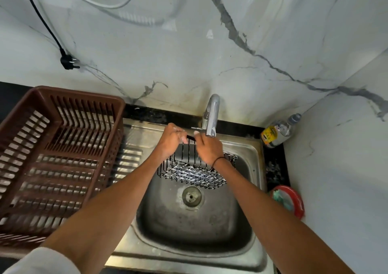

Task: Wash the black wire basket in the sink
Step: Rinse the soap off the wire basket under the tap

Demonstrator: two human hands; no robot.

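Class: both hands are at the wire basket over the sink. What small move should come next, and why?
Probably turn on the tap: the black wire basket shows white suds, the left hand grips its top rim under the spout, and the right hand is nearest the tap. No water seems to be running.

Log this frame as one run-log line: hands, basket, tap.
left hand: grips basket rim | right hand: on basket rim by tap, grip unclear | black wire basket: soapy, over sink | tap: flow not visible

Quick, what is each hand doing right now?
Left hand: grips the black wire basket at its top edge.
Right hand: on the basket's top edge; grip cannot be told.
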